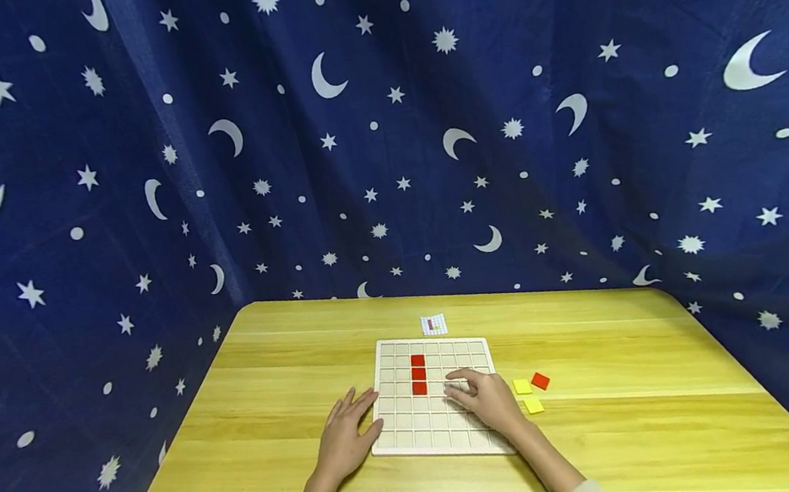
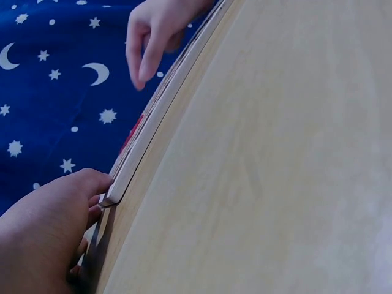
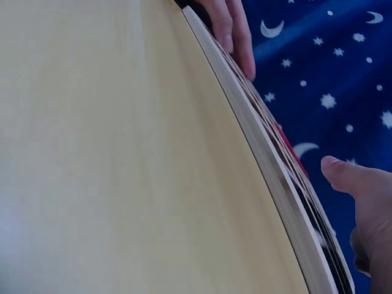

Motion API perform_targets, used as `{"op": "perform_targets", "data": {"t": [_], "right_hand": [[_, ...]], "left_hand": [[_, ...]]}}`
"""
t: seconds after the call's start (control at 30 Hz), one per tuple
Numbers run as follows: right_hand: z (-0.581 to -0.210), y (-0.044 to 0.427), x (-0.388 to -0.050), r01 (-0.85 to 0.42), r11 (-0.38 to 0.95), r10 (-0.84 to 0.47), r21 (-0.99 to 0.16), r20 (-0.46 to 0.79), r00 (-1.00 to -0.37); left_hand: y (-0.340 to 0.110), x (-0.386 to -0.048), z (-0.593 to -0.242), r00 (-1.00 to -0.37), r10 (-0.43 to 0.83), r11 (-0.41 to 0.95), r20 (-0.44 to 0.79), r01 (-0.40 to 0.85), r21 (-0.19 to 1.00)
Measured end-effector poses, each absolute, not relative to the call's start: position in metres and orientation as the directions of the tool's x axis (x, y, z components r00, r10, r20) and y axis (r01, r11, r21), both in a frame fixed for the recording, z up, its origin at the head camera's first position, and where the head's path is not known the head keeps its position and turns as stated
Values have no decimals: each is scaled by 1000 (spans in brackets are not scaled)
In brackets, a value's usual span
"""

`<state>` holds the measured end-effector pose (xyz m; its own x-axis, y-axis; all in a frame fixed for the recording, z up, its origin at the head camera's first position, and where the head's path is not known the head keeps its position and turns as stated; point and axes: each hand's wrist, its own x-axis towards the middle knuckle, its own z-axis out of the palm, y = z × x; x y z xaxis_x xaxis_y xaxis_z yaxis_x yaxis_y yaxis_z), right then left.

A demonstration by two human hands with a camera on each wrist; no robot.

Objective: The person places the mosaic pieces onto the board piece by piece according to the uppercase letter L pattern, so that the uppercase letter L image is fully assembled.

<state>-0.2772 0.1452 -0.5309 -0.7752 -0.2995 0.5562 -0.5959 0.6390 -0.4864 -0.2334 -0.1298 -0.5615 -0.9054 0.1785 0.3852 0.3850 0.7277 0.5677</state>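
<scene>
A pale square grid board [image 1: 410,437] lies on the table, with a column of three red square tiles [image 1: 418,374] set in its cells. My left hand [image 1: 346,438] rests at the board's left edge, thumb and fingertips touching the rim, fingers fairly straight. Over the right half of the board hovers my right hand [image 1: 487,398], its thumb and fingers apart and nothing visible between them. In the left wrist view, that right hand [image 2: 156,40] points down above the board. The right wrist view shows its thumb [image 3: 349,174] raised clear of the board's surface.
Right of the board lie a loose red tile [image 1: 541,381] and two yellow tiles, one nearer the board [image 1: 523,386]. A small printed grid card [image 1: 433,324] sits behind the board. The wooden table [image 1: 652,411] meets a dark blue star-patterned curtain [image 1: 426,149].
</scene>
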Motion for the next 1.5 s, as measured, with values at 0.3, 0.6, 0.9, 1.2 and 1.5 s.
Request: {"op": "perform_targets", "data": {"t": [0.3,0.6,0.9,1.2,1.5], "right_hand": [[-530,201,-277,-515,715,-191,-474,576,-795],[-531,254,-276,-419,776,-80,-472,585,-807],[-538,288,-266,-291,793,-16,-535,459,-888],[-544,294,-267,-267,835,-71,-481,387,-919],[-541,295,-269,-258,823,-9,-506,443,-897]], "left_hand": [[-133,-233,-556,-908,177,729,381,381,568],[-132,-234,-557,-906,179,735,384,383,559],[-129,-233,-560,-903,183,730,388,389,562],[-130,-234,-560,-903,187,719,386,394,572],[-129,-232,-560,-908,177,715,380,384,585]]}}
